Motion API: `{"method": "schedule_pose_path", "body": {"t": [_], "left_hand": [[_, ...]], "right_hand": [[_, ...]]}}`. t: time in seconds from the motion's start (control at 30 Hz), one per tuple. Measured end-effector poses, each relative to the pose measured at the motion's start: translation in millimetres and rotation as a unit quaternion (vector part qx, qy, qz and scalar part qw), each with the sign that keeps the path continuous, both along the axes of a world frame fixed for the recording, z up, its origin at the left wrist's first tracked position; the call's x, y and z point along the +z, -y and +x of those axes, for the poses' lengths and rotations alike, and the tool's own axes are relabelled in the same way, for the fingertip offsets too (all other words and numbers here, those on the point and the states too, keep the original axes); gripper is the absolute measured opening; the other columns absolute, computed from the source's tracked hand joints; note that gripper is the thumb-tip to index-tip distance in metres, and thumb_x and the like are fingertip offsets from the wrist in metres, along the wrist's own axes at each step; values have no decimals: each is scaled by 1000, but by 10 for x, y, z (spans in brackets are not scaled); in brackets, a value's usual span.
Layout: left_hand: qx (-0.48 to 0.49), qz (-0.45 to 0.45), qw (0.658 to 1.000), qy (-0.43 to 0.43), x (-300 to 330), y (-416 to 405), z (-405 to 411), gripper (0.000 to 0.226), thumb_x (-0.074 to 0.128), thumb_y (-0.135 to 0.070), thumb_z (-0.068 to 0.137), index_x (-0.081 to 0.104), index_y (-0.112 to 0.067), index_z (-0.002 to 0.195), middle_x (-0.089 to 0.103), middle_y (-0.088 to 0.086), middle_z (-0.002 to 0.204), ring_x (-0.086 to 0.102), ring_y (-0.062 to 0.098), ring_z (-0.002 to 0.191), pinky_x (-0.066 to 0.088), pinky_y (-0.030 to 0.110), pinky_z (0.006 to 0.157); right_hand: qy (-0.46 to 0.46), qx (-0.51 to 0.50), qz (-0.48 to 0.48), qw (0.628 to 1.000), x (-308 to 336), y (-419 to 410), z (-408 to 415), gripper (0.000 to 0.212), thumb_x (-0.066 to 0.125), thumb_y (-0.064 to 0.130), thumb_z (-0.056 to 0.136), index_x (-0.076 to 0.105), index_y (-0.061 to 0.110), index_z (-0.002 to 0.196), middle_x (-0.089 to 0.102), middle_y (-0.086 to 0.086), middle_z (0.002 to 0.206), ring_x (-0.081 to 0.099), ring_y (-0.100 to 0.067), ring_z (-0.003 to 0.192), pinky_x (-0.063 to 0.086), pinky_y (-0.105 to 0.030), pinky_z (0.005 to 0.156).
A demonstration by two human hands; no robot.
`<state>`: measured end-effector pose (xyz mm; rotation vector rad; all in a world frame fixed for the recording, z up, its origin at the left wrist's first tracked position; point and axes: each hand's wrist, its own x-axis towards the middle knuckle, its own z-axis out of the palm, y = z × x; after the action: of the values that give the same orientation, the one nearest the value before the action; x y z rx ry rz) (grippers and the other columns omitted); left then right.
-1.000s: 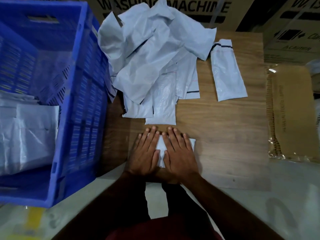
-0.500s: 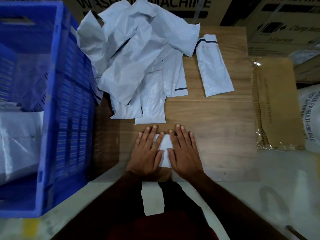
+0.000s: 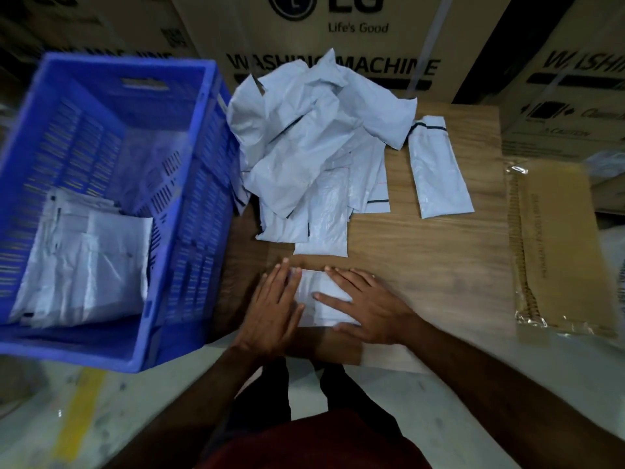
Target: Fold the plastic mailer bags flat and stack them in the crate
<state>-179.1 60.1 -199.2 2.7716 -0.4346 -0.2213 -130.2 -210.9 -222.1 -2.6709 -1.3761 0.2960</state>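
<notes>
A small folded white mailer bag [image 3: 319, 287] lies on the wooden board [image 3: 422, 262] near its front edge. My left hand [image 3: 275, 308] rests flat on the bag's left side, fingers straight. My right hand [image 3: 367, 308] lies flat over its right side, thumb stretched across the bag. Behind them a heap of crumpled white mailer bags [image 3: 314, 147] covers the back of the board, and a single flat bag [image 3: 438, 167] lies apart to the right. The blue slatted crate [image 3: 189, 252] stands to the left, with several folded bags [image 3: 84, 262] stacked in its near corner.
Large cardboard washing-machine boxes [image 3: 338, 38] wall off the back. A brown pack in clear plastic wrap [image 3: 558, 245] lies to the right of the board. A pale floor with a yellow stripe [image 3: 79, 411] runs below the crate.
My hands have spread apart on the folded bag, the right one turning outward so more of the bag shows. The view has tilted up and swung left, bringing the crate's inside into sight.
</notes>
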Motion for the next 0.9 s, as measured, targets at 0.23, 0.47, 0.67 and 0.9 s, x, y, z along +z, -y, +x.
{"method": "schedule_pose_path", "body": {"t": [0.23, 0.47, 0.67, 0.9], "left_hand": [[-31, 81, 994, 72, 246, -39, -18, 62, 23, -41, 110, 32, -5, 160, 21, 24, 168, 23, 36, 156, 13, 53, 125], [-10, 60, 988, 140, 832, 67, 320, 61, 40, -37, 108, 31, -9, 161, 13, 20, 171, 11, 29, 160, 14, 54, 127], [6, 64, 978, 199, 1304, 6, 666, 62, 44, -37, 108, 28, -12, 163, 11, 19, 171, 14, 31, 159, 16, 55, 126], [34, 66, 966, 247, 1758, -501, 824, 62, 39, -40, 106, 32, -12, 161, 16, 21, 170, 21, 35, 157, 13, 54, 125]], "right_hand": [[28, -61, 1, 998, 31, -396, -89, 70, 57, 46, 96, 32, 39, 161, 43, -18, 153, 56, -32, 120, 51, -44, 90], [23, -189, 67, 979, 604, -356, 12, 75, 49, 36, 92, 28, 35, 164, 33, -18, 165, 56, -33, 121, 50, -44, 90], [84, -251, 126, 956, 1144, -534, 419, 69, 47, 34, 98, 28, 33, 164, 26, -13, 169, 50, -33, 124, 49, -49, 101], [95, -314, 198, 924, 1598, -1204, 648, 74, 55, 31, 89, 37, 31, 161, 31, -12, 168, 54, -32, 114, 51, -45, 89]]}}
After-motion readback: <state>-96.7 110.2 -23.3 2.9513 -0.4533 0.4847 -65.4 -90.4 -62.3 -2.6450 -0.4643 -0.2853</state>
